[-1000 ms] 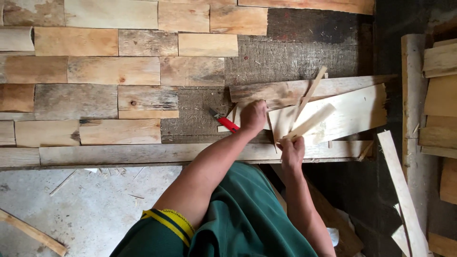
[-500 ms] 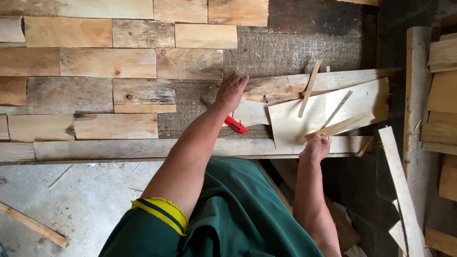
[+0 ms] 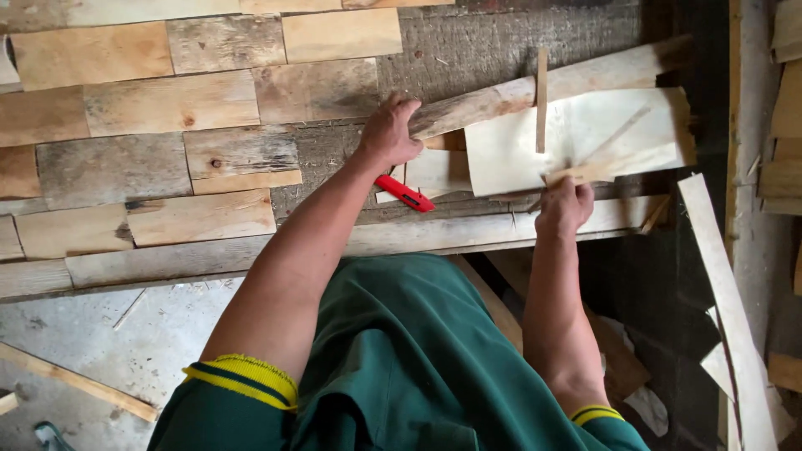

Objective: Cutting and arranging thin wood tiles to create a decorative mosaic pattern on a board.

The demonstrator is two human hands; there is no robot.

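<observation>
hands on rough timber over a patchwork of boards

left hand [image 3: 391, 132] clamped over the near end of a long weathered plank [image 3: 535, 88], fingers curled on its top edge, plank running up and to the right across the dark mat [image 3: 493, 46]. right hand [image 3: 565, 205] closed on a thin wood strip [image 3: 597, 167], pinched at its near end and lying over a pale sheet of veneer [image 3: 585, 134]. red utility knife [image 3: 404, 193] loose on the mat just below the left hand, untouched. short wood blocks [image 3: 167, 104] laid in rows to the left.
</observation>
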